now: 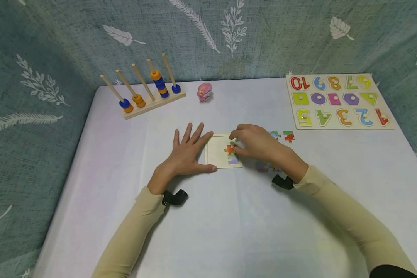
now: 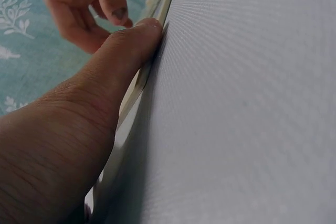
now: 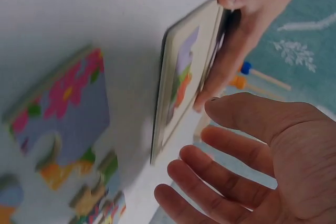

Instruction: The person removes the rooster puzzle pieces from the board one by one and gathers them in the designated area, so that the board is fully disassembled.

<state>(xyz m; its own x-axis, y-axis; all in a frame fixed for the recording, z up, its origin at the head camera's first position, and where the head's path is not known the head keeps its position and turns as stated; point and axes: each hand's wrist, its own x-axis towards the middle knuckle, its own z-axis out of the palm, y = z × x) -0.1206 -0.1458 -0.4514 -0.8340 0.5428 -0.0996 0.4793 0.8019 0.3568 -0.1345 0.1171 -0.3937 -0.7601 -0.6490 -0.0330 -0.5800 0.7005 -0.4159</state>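
A shallow wooden puzzle tray [image 1: 215, 152] lies flat on the white table. Joined pieces, one orange [image 1: 229, 149] and one purple [image 1: 233, 159], sit along its right side. My left hand [image 1: 187, 156] spreads its fingers at the tray's left end, with the thumb against the near edge and the index finger at the far corner. Over the tray's right part hovers my right hand [image 1: 257, 143], its fingers loosely bent. In the right wrist view nothing shows between those fingers. Loose pieces lie right of the tray, among them a pink-flowered piece [image 3: 79, 98] and a red-green piece [image 1: 289, 136].
At the back left stands a wooden peg stand [image 1: 155, 103] with blue and orange rings. A small pink toy [image 1: 204, 92] sits near the back edge. The number and shape board [image 1: 340, 112] lies at the back right, against the patterned cloth wall [image 1: 264, 38].
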